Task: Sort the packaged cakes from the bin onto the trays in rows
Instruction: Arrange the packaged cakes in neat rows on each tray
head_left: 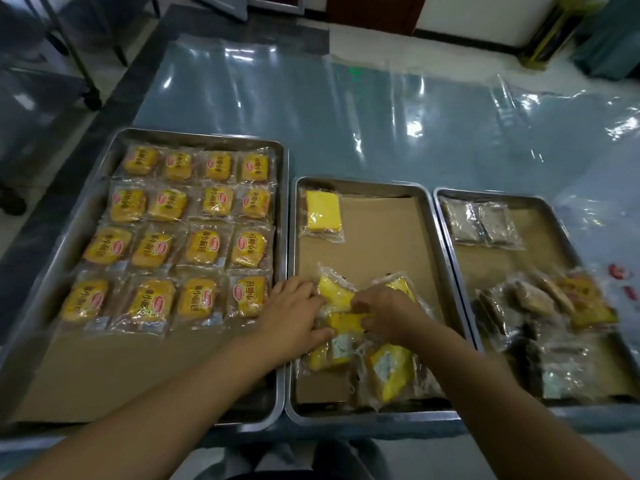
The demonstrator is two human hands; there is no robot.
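Pinched in the curled fingers of the right hand (388, 313): a yellow rectangular cake in clear plastic wrap (346, 322), long axis running left to right, jutting leftward from that grip. Touched at its left end by the left hand (294, 317), fingers straight; hold there impossible to tell. Lay on a loose heap of wrapped yellow cakes (388, 372) at the near end of the middle paper-lined steel tray (420, 216).

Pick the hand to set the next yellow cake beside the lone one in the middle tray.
Right, probably. The right hand pinches a yellow cake from the pile, and the bare paper beside the lone cake lies straight ahead of it. The left hand rests on the pile; its grip is unclear.
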